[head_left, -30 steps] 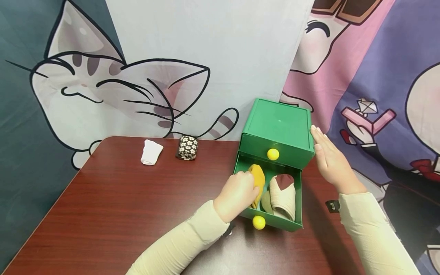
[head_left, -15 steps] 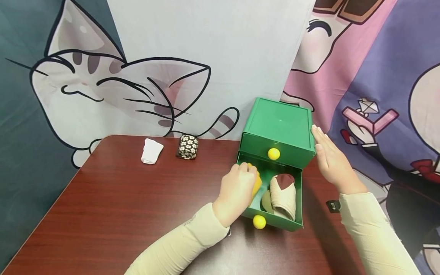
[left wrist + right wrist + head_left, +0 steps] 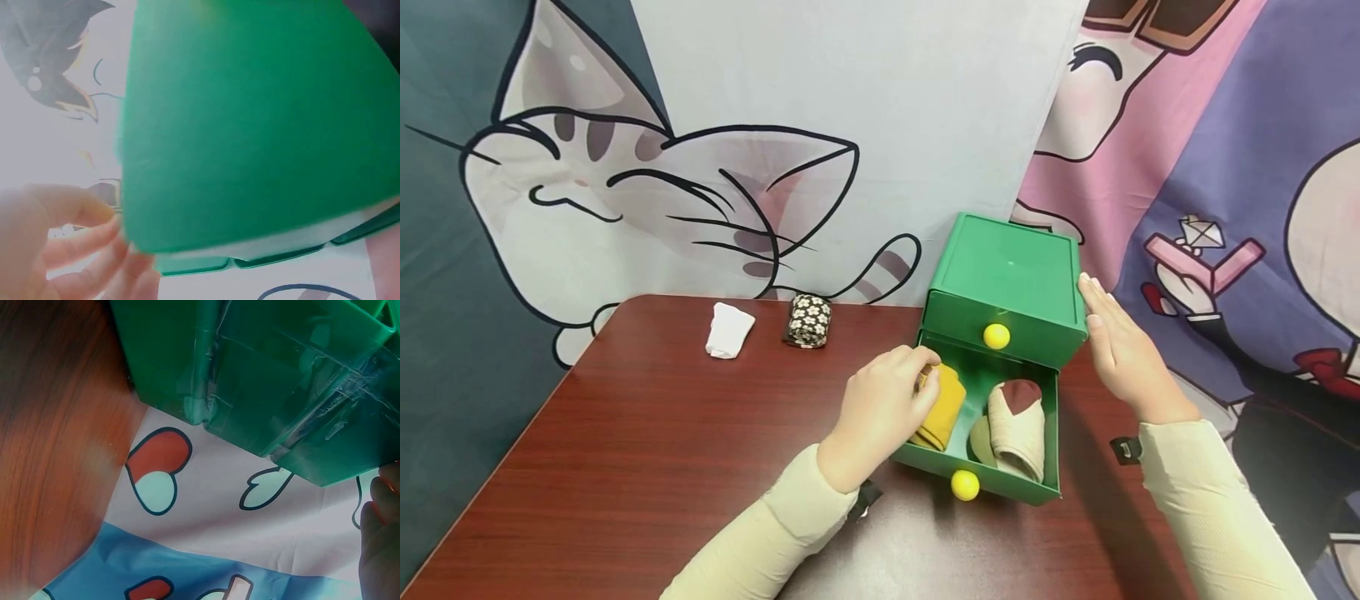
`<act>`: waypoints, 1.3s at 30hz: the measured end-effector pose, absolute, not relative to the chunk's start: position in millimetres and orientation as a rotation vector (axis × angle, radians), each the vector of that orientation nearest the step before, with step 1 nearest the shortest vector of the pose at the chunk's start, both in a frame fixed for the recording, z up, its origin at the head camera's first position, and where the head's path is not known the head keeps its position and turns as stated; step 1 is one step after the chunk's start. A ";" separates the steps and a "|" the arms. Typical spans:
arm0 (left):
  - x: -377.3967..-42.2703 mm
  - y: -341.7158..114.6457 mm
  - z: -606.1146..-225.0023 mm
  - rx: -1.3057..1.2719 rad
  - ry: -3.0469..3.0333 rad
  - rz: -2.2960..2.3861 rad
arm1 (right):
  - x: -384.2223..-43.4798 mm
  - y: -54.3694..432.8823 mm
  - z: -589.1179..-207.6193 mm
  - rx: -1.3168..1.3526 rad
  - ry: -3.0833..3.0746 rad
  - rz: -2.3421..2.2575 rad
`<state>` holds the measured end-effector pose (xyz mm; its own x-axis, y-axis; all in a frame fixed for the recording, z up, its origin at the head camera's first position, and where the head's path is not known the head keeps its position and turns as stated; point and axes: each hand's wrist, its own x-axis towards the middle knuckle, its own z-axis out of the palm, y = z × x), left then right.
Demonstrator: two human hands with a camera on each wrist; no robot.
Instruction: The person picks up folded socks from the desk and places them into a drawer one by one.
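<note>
A green two-drawer box (image 3: 1007,267) has its lower drawer (image 3: 1011,483) pulled out. Inside lie a folded yellow sock (image 3: 946,408) at the left, and a rolled cream sock (image 3: 1018,433) with a dark red part beside an olive piece (image 3: 981,440). My left hand (image 3: 883,408) is at the drawer's left wall, fingers loosely bent, its fingertips close to the yellow sock's edge. In the left wrist view those fingers (image 3: 106,250) hold nothing visible beside the green wall. My right hand (image 3: 1123,358) rests with straight fingers along the box's right side.
A small folded white cloth (image 3: 730,331) and a black rolled cloth with white flowers (image 3: 810,322) lie at the back of the brown table (image 3: 662,467). A patterned fabric backdrop (image 3: 865,83) hangs behind. Yellow knobs (image 3: 965,485) stick out from the drawer fronts.
My left hand let go of the yellow sock and drew back to the left. The sock has shifted left and now lies flatter in the drawer. My right hand stays in place.
</note>
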<state>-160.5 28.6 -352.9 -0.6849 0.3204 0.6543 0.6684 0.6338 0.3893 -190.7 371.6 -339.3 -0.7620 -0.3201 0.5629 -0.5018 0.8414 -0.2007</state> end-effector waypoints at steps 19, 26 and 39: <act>-124.6 -7.7 -374.0 -1.218 -2.490 -2.246 | -190.6 372.6 -340.8 0.593 -2.495 0.481; -123.8 -9.2 -387.1 -1.195 -2.689 -2.194 | -192.6 371.5 -341.2 0.598 -2.502 0.488; -117.5 10.4 -415.0 -0.946 -2.822 -2.504 | -192.0 372.7 -340.1 0.582 -2.516 0.488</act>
